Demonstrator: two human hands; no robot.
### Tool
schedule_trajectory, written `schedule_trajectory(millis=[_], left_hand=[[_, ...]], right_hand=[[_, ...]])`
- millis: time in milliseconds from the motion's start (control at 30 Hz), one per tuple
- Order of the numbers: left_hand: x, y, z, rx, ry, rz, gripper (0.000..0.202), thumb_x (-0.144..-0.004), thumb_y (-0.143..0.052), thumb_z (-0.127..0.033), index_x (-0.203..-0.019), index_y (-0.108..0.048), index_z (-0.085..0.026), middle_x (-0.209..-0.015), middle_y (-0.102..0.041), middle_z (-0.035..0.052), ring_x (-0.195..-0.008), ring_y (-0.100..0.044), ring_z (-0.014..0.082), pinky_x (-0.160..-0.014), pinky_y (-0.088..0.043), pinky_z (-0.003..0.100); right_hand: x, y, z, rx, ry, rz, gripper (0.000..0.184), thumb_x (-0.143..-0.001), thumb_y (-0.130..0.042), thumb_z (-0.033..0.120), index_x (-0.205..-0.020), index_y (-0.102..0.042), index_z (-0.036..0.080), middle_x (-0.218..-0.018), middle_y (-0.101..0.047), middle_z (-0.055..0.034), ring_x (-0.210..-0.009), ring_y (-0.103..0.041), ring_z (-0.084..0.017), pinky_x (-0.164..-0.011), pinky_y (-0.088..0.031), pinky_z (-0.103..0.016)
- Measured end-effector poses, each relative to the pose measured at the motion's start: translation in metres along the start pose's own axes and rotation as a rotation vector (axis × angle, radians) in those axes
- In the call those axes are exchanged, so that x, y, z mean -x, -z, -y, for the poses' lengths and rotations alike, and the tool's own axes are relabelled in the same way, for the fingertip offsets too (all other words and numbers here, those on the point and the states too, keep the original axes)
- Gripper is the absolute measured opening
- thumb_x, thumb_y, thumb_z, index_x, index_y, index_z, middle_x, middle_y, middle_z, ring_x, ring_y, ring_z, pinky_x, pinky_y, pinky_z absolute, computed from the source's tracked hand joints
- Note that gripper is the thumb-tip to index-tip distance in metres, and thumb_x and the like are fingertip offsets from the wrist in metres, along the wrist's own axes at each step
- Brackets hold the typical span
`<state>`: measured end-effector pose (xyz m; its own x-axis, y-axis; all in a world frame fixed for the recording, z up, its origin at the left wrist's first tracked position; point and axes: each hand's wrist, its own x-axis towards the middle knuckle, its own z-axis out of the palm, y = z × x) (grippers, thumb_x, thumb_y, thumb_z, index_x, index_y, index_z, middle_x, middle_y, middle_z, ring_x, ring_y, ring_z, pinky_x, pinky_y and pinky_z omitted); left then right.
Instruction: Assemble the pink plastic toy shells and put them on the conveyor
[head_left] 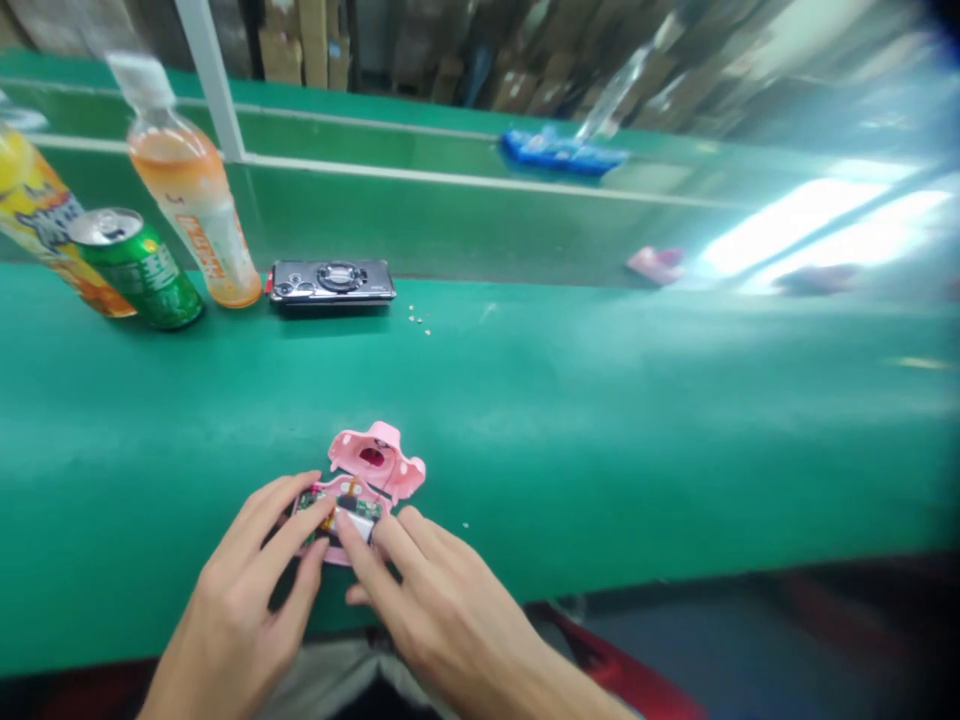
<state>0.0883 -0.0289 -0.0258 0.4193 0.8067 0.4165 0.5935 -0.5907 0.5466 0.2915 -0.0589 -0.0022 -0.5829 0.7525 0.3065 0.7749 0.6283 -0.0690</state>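
Observation:
A pink plastic casing lies opened on the green bench mat [480,400], in two halves. Its upper shell [375,460] is flipped back and has a dark red hollow. The lower half [319,545] holds a green circuit board [358,508] and a white flat part [358,525]. My left hand [240,590] presses its fingertips on the board's left side. My right hand [442,600] grips the lower half from the right, its fingers over the white part. The fingers hide much of the board.
A black phone-like device [330,282] with a round module lies at the back, next to several tiny screws [417,320]. A green can [139,270], an orange drink bottle [191,200] and a yellow bottle [45,215] stand back left. A pink piece [656,264] lies farther right.

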Motion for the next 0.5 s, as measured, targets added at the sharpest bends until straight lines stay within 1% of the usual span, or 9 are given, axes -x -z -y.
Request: schedule_trajectory(millis=[33,100,200,267,333,367,400,433,500], left_hand=[[0.001,0.001,0.003,-0.021,-0.016,0.035,0.038,-0.101,-0.056,-0.027,-0.138,-0.06,-0.026,-0.137,-0.061,0.0091,-0.119,-0.064,0.0237,-0.099,-0.058,0.031],[0.004,0.003,0.008,-0.04,-0.052,0.091,0.045,-0.101,-0.056,-0.031,-0.146,-0.055,-0.027,-0.14,-0.057,0.0105,-0.114,-0.066,0.0229,-0.092,-0.061,0.028],[0.008,0.004,0.015,-0.041,-0.099,0.115,0.045,-0.103,-0.053,-0.033,-0.148,-0.053,-0.029,-0.139,-0.053,0.01,-0.106,-0.067,0.0194,-0.089,-0.06,0.024],[0.011,0.003,0.017,-0.051,-0.113,0.117,0.043,-0.104,-0.053,-0.034,-0.147,-0.055,-0.029,-0.139,-0.052,0.0101,-0.103,-0.066,0.0183,-0.088,-0.06,0.023],[0.013,0.001,0.017,-0.066,-0.111,0.12,0.042,-0.104,-0.052,-0.034,-0.146,-0.055,-0.029,-0.139,-0.051,0.0104,-0.101,-0.065,0.0179,-0.086,-0.06,0.024],[0.013,0.001,0.017,-0.07,-0.105,0.118,0.042,-0.104,-0.052,-0.034,-0.146,-0.055,-0.029,-0.139,-0.05,0.0104,-0.1,-0.064,0.0178,-0.085,-0.061,0.024],[0.013,0.0,0.018,-0.07,-0.099,0.116,0.042,-0.104,-0.052,-0.034,-0.146,-0.055,-0.03,-0.138,-0.05,0.0103,-0.099,-0.064,0.0176,-0.084,-0.061,0.025],[0.013,-0.001,0.018,-0.066,-0.095,0.115,0.042,-0.104,-0.052,-0.033,-0.146,-0.054,-0.031,-0.137,-0.05,0.0102,-0.099,-0.063,0.0174,-0.084,-0.061,0.026],[0.012,-0.002,0.021,-0.048,-0.112,0.112,0.044,-0.104,-0.055,-0.031,-0.147,-0.052,-0.031,-0.136,-0.049,0.0107,-0.097,-0.062,0.0168,-0.083,-0.06,0.026]], right_hand=[[0.001,-0.001,-0.001,-0.038,-0.024,-0.007,0.036,-0.107,-0.042,0.014,-0.137,-0.058,0.004,-0.104,-0.066,-0.0123,-0.092,-0.06,-0.024,-0.076,-0.053,-0.034],[0.004,-0.004,-0.001,-0.098,-0.074,-0.033,0.038,-0.108,-0.036,0.012,-0.139,-0.057,0.007,-0.102,-0.065,-0.0105,-0.088,-0.059,-0.022,-0.075,-0.052,-0.033],[0.009,-0.01,0.006,-0.131,-0.168,-0.095,0.039,-0.109,-0.031,0.012,-0.138,-0.058,0.01,-0.095,-0.063,-0.008,-0.078,-0.055,-0.02,-0.067,-0.047,-0.034],[0.014,-0.016,0.01,-0.137,-0.251,-0.16,0.032,-0.11,-0.039,0.016,-0.133,-0.061,0.013,-0.088,-0.06,-0.006,-0.074,-0.052,-0.019,-0.061,-0.042,-0.032],[0.017,-0.021,0.012,-0.129,-0.308,-0.273,0.024,-0.108,-0.051,0.021,-0.127,-0.064,0.015,-0.078,-0.055,-0.0029,-0.068,-0.048,-0.018,-0.056,-0.035,-0.031],[0.017,-0.022,0.011,-0.125,-0.306,-0.321,0.021,-0.107,-0.054,0.021,-0.125,-0.065,0.015,-0.075,-0.053,-0.0019,-0.066,-0.046,-0.018,-0.054,-0.032,-0.031],[0.016,-0.023,0.01,-0.123,-0.283,-0.344,0.021,-0.107,-0.054,0.018,-0.123,-0.065,0.013,-0.073,-0.052,-0.0015,-0.066,-0.046,-0.018,-0.053,-0.032,-0.031],[0.015,-0.023,0.008,-0.126,-0.248,-0.331,0.022,-0.107,-0.05,0.015,-0.123,-0.065,0.011,-0.074,-0.053,-0.0021,-0.066,-0.047,-0.018,-0.053,-0.032,-0.032],[0.011,-0.021,0.005,-0.136,-0.179,-0.222,0.031,-0.109,-0.039,0.012,-0.128,-0.063,0.01,-0.083,-0.058,-0.0052,-0.072,-0.052,-0.019,-0.053,-0.035,-0.032]])
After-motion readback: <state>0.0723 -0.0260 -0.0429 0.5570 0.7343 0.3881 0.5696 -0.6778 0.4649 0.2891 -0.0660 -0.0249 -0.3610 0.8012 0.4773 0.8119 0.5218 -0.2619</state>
